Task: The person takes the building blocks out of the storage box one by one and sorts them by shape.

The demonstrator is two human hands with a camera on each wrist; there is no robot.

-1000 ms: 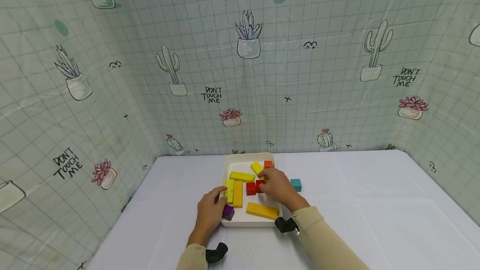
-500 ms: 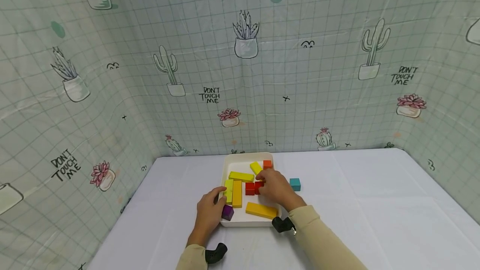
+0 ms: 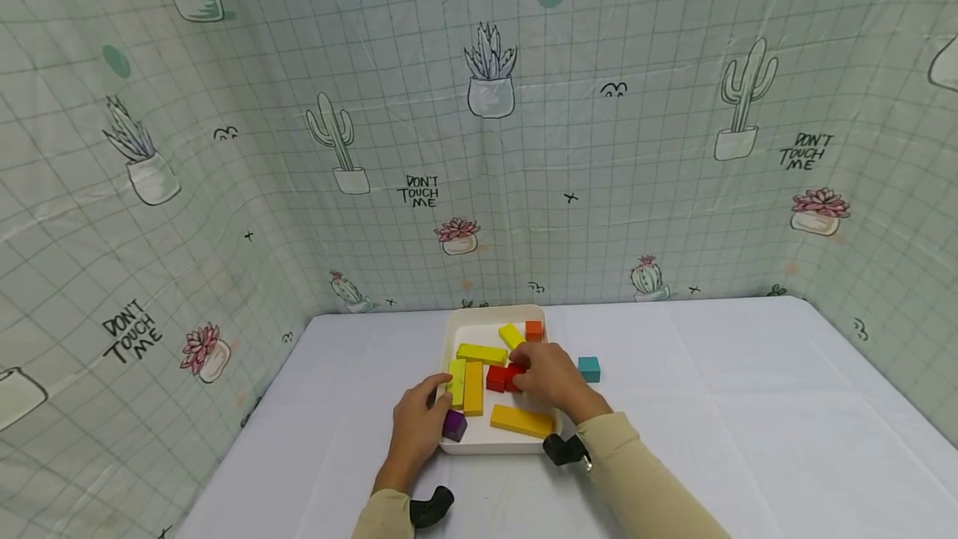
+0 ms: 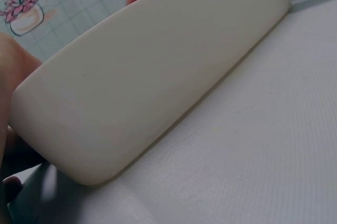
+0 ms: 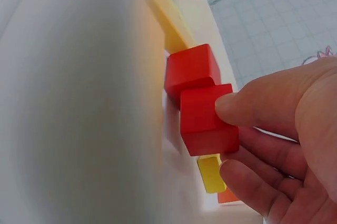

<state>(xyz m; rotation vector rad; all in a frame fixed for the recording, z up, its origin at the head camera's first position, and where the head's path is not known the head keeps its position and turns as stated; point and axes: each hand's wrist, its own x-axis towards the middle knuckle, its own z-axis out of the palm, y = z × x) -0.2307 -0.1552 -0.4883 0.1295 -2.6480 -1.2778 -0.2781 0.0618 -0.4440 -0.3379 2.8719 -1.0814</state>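
My right hand pinches a red cube inside a shallow white tray; the thumb lies on its face in the right wrist view. That cube touches a second red cube on its left. My left hand grips the tray's left wall, its fingertips partly hidden. Close to it lie a lime block, an orange-yellow block and a purple cube. In the left wrist view the tray's outer wall fills the middle.
Also in the tray are a yellow block, a smaller yellow block, an orange cube and a long orange-yellow block. A teal cube sits on the white-covered table, right of the tray. Patterned cloth stands behind.
The two red cubes have shifted slightly left and turned a little, with my right fingers following. My left hand has stayed in place.
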